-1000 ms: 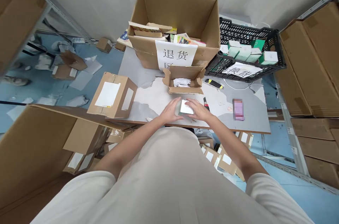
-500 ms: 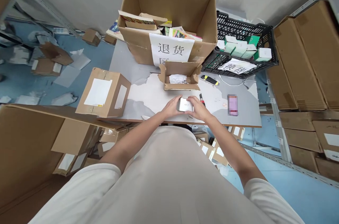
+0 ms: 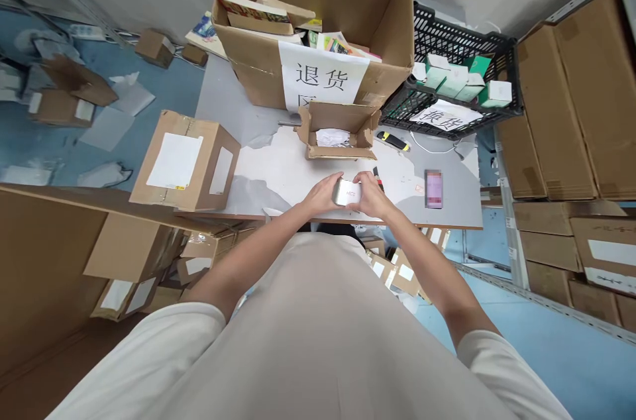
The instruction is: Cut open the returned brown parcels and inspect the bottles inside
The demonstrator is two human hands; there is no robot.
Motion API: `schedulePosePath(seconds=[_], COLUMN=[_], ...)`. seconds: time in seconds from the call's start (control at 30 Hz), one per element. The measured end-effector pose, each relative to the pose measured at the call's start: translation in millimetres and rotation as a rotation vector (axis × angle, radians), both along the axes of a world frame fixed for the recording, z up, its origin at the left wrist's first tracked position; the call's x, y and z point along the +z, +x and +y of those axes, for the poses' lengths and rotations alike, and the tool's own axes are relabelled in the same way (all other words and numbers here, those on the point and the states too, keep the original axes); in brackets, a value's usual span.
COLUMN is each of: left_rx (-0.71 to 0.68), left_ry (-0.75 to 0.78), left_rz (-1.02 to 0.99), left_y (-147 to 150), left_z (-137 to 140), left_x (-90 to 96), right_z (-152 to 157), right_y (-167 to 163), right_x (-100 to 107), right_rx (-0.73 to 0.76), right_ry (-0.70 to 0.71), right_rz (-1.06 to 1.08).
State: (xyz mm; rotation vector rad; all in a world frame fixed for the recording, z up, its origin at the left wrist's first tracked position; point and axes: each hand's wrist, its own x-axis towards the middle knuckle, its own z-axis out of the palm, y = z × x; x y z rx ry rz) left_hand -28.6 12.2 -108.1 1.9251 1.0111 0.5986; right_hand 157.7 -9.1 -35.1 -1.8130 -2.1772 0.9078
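A small white box (image 3: 348,193) with dark lettering on its face is held between my two hands above the table's front edge. My left hand (image 3: 323,194) grips its left side, and my right hand (image 3: 371,195) closes on its right side. Just beyond them stands an open cardboard carton (image 3: 340,153) with crumpled white paper (image 3: 332,137) inside. Part of a red and black tool (image 3: 377,177) shows behind my right hand; the rest of it is hidden.
A large carton (image 3: 253,69) of books and a black crate (image 3: 402,112) of green-white boxes stand at the back. On the table lie a yellow-black utility knife (image 3: 393,140) and a phone (image 3: 434,189). A labelled closed carton (image 3: 203,155) sits left. Stacked cartons (image 3: 576,102) line the right.
The small white box has tilted a little between my hands, showing more of its left side. My view has shifted slightly, so the table and cartons appear higher and farther left.
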Motion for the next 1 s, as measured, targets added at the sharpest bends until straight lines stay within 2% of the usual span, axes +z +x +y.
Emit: schedulePosePath(seconds=[0.17,0.23,0.3,0.37,0.43,0.5,0.57,0.63,0.77,0.87,1.0], left_rx=[0.020,0.035,0.052,0.038,-0.009,-0.039,-0.060,-0.122,-0.253,-0.206,-0.125], left_ry=[0.012,0.017,0.028,0.045,0.056,0.065,0.097,0.165,0.294,0.333,0.355], left_rz=[0.017,0.020,0.010,0.002,0.007,0.020,0.033,0.056,0.122,0.183,0.276], left_y=[1,0,-1,-1,-1,-2,-5,-11,-22,-14,7], left_z=[5,8,11,12,12,10,9,8,7,7,7], left_x=[-2.0,-1.0,0.1,0.0,-1.5,-2.9,-1.0,7.2,37.7,53.7,51.4], right_z=[-6,-18,-38,-59,-71,-67,-51,-30,-4,0,-7], right_y=[-1,-2,-2,0,3,6,9,11,13,16,26], right_x=[6,7,5,0,-5,-7,-6,-3,0,-4,-11], right_rx=[-0.012,0.073,0.234,0.351,0.296,0.140,0.067,0.126,0.248,0.238,0.163], right_ry=[0.132,0.231,0.307,0.307,0.273,0.275,0.301,0.291,0.210,0.204,0.269], right_rz=[-0.030,0.004,0.068,0.121,0.126,0.067,0.001,-0.024,0.004,0.102,0.232])
